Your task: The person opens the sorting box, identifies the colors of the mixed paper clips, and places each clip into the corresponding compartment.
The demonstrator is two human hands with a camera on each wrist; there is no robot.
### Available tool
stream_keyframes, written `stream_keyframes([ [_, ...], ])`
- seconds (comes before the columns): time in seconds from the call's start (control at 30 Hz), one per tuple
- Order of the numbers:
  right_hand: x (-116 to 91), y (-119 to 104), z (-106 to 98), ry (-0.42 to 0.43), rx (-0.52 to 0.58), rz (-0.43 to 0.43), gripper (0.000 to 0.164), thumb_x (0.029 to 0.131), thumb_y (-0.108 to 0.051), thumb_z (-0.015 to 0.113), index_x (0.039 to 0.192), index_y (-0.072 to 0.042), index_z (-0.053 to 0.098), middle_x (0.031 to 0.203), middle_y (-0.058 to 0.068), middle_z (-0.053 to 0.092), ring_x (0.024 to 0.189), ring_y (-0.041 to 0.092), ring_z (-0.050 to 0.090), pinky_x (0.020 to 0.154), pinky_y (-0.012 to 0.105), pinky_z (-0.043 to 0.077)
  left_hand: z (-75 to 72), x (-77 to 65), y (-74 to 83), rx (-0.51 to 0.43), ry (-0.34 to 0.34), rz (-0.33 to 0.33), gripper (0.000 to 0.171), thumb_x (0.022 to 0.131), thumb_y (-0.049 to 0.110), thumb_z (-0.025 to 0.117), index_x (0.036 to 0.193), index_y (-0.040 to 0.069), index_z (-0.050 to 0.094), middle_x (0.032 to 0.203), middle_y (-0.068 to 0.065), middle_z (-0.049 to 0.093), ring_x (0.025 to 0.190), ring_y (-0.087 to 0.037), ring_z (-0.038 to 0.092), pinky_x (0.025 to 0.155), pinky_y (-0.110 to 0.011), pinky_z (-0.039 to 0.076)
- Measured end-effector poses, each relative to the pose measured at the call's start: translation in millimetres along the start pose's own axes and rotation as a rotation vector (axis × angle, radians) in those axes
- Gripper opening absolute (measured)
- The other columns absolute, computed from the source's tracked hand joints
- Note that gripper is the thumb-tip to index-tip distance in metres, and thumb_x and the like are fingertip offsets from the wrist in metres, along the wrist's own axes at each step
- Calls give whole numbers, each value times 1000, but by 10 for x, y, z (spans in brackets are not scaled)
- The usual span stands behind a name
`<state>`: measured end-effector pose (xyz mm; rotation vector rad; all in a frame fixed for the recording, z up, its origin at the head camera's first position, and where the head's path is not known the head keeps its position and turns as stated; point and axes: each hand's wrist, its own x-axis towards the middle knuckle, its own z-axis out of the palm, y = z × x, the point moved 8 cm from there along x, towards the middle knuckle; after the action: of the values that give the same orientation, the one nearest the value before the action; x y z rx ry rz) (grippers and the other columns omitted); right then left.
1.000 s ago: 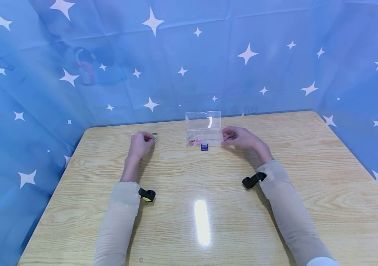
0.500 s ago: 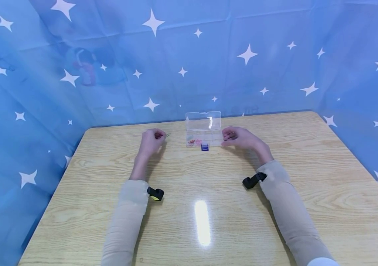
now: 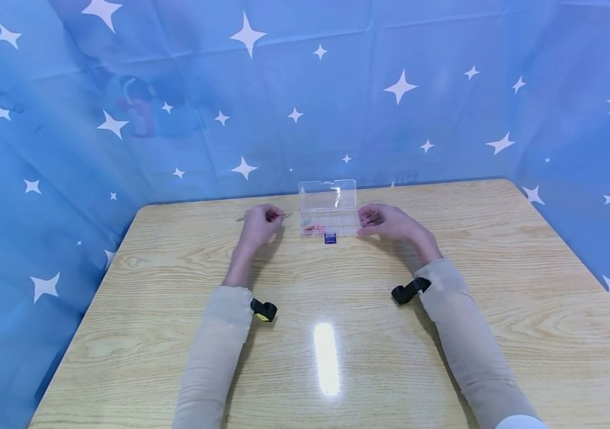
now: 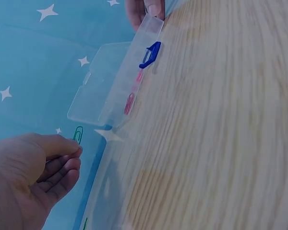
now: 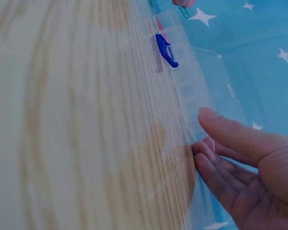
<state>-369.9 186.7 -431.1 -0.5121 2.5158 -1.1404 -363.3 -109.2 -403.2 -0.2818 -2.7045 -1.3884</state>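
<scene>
My left hand pinches a green paper clip between thumb and fingertips, a short way left of a clear plastic box. The box stands with its lid raised at the back. Its right end is gripped by my right hand, thumb at the top edge and fingers curled against the end wall. A blue latch sticks out at the box's front. Pink and red paper clips show through the wall at the left end.
Another green paper clip lies on the wooden table, left of my left hand. A blue curtain with white stars hangs right behind the table's far edge.
My left hand has moved right toward the box with the green paper clip, uncovering the other clip on the table behind it. My right hand and the box have stayed in place.
</scene>
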Motion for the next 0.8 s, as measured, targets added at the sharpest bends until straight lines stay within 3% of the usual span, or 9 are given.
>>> stream_keyframes([
  [0.8,8,11,-2,-11,32,5,58,90,-23,78,138,-2,53,128,16,60,121,32,55,107,49,42,336,156,203,2,-51,37,12,97,1,63,105,0,71,99,-12,69,89,-23,63,81,-31,54],
])
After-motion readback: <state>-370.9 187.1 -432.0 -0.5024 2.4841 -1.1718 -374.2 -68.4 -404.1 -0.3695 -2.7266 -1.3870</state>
